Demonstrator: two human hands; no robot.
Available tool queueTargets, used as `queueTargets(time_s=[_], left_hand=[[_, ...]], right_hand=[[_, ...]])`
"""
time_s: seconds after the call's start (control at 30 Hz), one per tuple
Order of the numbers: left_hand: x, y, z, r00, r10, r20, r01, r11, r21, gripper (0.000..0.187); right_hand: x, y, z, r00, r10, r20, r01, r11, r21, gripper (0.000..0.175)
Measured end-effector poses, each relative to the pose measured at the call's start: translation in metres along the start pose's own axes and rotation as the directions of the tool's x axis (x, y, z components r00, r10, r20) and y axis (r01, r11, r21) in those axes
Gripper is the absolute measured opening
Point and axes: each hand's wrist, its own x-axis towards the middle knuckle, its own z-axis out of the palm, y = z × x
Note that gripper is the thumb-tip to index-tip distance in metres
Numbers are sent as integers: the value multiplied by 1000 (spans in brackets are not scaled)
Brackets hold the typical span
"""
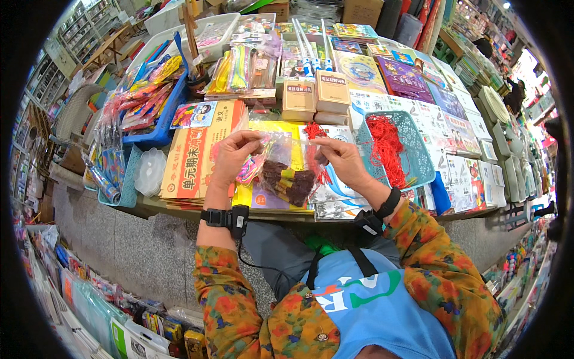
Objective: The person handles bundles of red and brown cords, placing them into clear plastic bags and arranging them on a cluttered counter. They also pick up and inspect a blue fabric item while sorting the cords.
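Note:
A clear plastic bag (283, 150) is stretched between both hands over the table. Inside its lower part lies a dark brown bundle of cord or thread (299, 185) with a yellow band around it. My left hand (237, 150) pinches the bag's upper left edge between thumb and fingers. At the upper right edge, my right hand (343, 159) grips the plastic the same way. Red cord (315, 131) shows just behind the bag near my right fingers, partly hidden. Pink and multicoloured strands (247, 170) are beside the bag's left side.
To the right, a teal plastic basket (423, 172) holds red cords (386, 148). Stacked orange-covered workbooks (188, 157) lie left, near a blue bin (157, 134) of colourful packets. Thick small books (299, 99) stand behind the bag. The table's front edge (148, 211) runs before my lap.

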Motion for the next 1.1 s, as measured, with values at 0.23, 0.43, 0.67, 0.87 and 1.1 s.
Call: queueTargets(time_s=[0.23, 0.43, 0.67, 0.87, 1.1], left_hand=[[14, -9, -5, 990, 101, 100, -105, 994, 33, 17], [19, -6, 3, 998, -11, 60, 14, 998, -57, 7], [15, -12, 23, 998, 61, 10, -61, 998, -25, 17], [15, -11, 32, 993, 103, 52, -101, 994, -36, 24], [11, -10, 33, 999, 30, 25, -29, 999, -36, 24]], right_hand=[[-5, 0, -5, 995, -92, 46, 100, 976, -195, 35], [-10, -22, -15, 918, -326, 226, 395, 798, -455, 18], [-5, -36, -20, 899, -338, 280, 436, 760, -483, 21], [53, -46, -6, 950, -185, 253, 299, 779, -551, 41], [81, -42, 24, 820, 321, 474, 74, 762, -644, 30]])
